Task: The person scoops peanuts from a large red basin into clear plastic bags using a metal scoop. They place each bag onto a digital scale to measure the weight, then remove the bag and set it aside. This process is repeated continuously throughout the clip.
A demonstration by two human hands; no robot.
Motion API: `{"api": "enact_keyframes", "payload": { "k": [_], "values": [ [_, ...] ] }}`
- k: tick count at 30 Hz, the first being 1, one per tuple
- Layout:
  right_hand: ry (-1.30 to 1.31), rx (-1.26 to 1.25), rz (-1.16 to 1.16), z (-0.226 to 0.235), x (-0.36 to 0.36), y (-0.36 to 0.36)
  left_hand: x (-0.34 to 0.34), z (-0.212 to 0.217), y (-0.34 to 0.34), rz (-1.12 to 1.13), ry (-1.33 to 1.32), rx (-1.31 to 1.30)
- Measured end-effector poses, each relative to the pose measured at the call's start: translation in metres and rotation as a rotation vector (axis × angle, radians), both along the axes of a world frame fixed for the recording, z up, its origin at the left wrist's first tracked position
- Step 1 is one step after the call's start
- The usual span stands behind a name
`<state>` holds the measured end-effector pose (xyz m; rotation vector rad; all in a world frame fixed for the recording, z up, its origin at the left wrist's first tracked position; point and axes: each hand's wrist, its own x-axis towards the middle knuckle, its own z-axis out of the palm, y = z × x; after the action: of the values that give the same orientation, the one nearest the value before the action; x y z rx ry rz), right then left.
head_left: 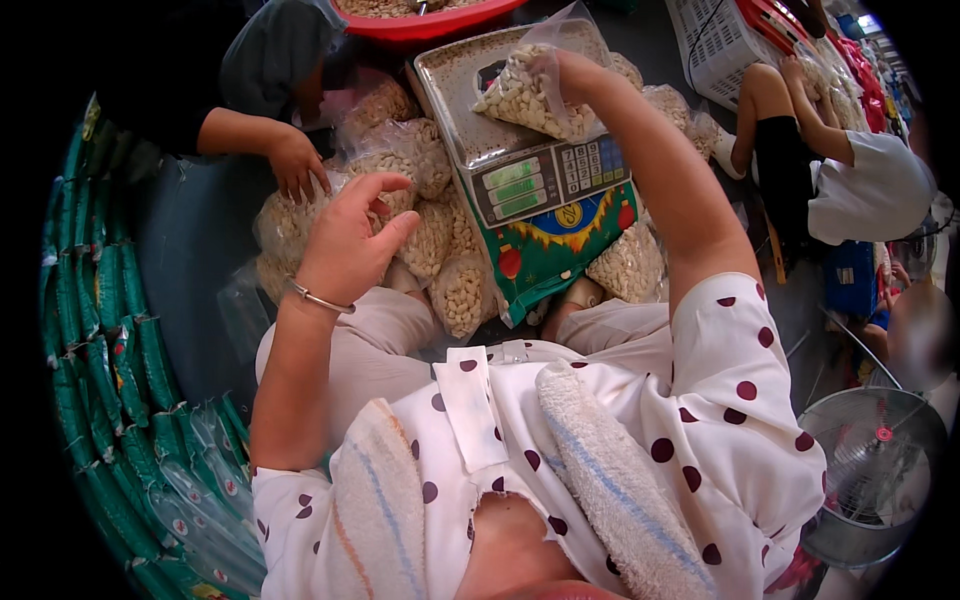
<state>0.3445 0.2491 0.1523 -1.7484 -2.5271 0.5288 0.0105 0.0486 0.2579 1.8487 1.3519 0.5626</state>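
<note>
On the far left, long green packs point(110, 300) lie in tall piles; I can't tell what is in them. Near them, at the bottom, are shiny clear bags point(205, 510) with small red marks.

Next, another person's hand point(295, 165) reaches down to a heap of full bags point(425, 240). These bags are see-through and packed with flat, pale pieces, like big beans or seeds. The left hand point(350, 230) is in front of that heap. Its fingers are a bit bent, its thumb sticks out, and I see nothing in it.

At the top, a wide red tub point(430, 25) holds lots of the pale pieces, too. Below it is a scale point(455, 75) with a tray, a lit screen and number buttons. A green sack point(560, 240) with bright pictures is under the scale's front edge.

One clear bag point(520, 90), part full of pale pieces, is at the scale's tray. The right hand point(578, 82) is at the top of this bag. Its fingers are hidden, so I can't tell how tightly it holds on.

Farther right are a white crate point(705, 55) with holes in its side, a blue box point(850, 282) and a round metal fan point(870, 465).
</note>
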Motion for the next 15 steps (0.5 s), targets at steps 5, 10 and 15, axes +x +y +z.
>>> {"api": "enact_keyframes", "payload": {
  "k": [5,10,15],
  "values": [
    [0.233,0.203,0.024,-0.037,0.027,0.018,0.011,-0.012,0.016,-0.050,0.092,0.007],
    [0.566,-0.030,-0.392,0.023,0.010,-0.012,0.013,-0.012,0.022,-0.030,0.091,0.007],
    [0.981,-0.030,-0.434,0.036,0.035,-0.028,0.022,-0.010,0.030,-0.080,0.080,0.062]
  ]
}}
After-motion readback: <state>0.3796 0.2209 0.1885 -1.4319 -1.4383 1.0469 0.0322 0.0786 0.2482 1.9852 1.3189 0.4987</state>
